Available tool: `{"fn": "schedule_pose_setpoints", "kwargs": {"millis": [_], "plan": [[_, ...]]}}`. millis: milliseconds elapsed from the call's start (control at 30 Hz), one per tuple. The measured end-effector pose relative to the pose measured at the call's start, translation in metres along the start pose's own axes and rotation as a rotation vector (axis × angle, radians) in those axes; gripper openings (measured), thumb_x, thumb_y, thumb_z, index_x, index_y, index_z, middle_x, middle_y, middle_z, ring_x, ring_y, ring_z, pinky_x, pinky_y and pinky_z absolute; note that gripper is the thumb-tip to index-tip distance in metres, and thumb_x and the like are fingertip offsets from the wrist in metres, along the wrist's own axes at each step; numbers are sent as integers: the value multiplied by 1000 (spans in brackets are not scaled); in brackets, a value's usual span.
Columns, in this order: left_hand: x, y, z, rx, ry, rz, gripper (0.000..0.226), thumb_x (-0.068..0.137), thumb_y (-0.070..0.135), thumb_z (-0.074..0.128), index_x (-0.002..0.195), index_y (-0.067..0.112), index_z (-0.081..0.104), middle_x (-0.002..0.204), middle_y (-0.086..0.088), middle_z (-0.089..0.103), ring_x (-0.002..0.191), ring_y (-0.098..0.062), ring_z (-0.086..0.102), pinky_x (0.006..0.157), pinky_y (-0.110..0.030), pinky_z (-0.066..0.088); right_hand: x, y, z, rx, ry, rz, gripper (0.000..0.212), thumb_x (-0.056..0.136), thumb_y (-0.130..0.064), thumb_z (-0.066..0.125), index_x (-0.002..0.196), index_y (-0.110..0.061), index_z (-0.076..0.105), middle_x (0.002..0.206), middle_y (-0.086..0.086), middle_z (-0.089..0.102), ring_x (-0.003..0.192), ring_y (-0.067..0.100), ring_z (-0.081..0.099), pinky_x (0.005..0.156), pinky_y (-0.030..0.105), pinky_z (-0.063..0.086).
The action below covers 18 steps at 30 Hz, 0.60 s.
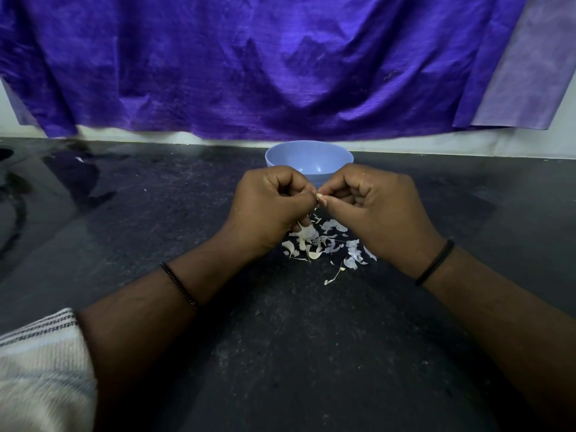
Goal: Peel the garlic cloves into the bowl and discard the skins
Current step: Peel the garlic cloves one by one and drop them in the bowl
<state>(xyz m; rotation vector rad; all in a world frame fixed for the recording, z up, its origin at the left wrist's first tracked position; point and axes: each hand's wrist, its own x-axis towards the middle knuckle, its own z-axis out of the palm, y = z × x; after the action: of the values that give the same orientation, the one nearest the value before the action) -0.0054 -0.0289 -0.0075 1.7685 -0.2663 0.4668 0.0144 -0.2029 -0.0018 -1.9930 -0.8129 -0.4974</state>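
A small pale garlic clove (320, 197) is pinched between the fingertips of my left hand (268, 204) and my right hand (371, 210), just above the dark counter. Both hands have their fingers curled. My left hand also seems to hold more garlic (304, 232) under its lower fingers. A light blue bowl (308, 151) stands right behind my hands; the part of its inside that shows holds nothing. A pile of white garlic skins (330, 244) lies on the counter below and between my hands.
The black speckled counter (280, 353) stretches out to both sides and toward me. A purple cloth (280, 63) hangs on the wall behind the bowl. A striped pale sleeve (37, 363) shows at the lower left.
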Motion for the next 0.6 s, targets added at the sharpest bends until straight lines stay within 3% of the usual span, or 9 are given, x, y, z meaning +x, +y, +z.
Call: {"fn": "schedule_pose_setpoints", "kwargs": {"millis": [133,300,500,600], "plan": [[-1,2,3,-91,5,-62,5,83,-4,70,79,-3,68,72,-31,65,54,-26,62,47,-29,50,-1,-1,2,30,11,17,4,88,-10,76,90,-12,73,79,-8,73,73,5,71,68,25,61],[0,2,3,-142,20,-96,7,87,-5,66,81,-4,67,72,-29,65,53,-24,60,46,-28,49,-2,-2,4,140,32,65,5,88,-11,76,91,-11,72,78,-5,74,71,7,72,67,21,57],[2,1,2,-146,32,-99,8,87,-2,67,79,0,67,62,-11,65,51,-20,60,46,-27,49,0,-5,5,330,71,162,5,89,-4,73,92,-7,70,79,8,76,75,23,75,74,41,63],[2,2,2,-146,38,-93,12,88,-5,65,78,2,67,60,-10,64,49,-19,60,45,-27,49,1,-7,5,426,74,212,6,90,-1,69,96,-4,69,82,12,76,80,25,76,76,40,63]]}}
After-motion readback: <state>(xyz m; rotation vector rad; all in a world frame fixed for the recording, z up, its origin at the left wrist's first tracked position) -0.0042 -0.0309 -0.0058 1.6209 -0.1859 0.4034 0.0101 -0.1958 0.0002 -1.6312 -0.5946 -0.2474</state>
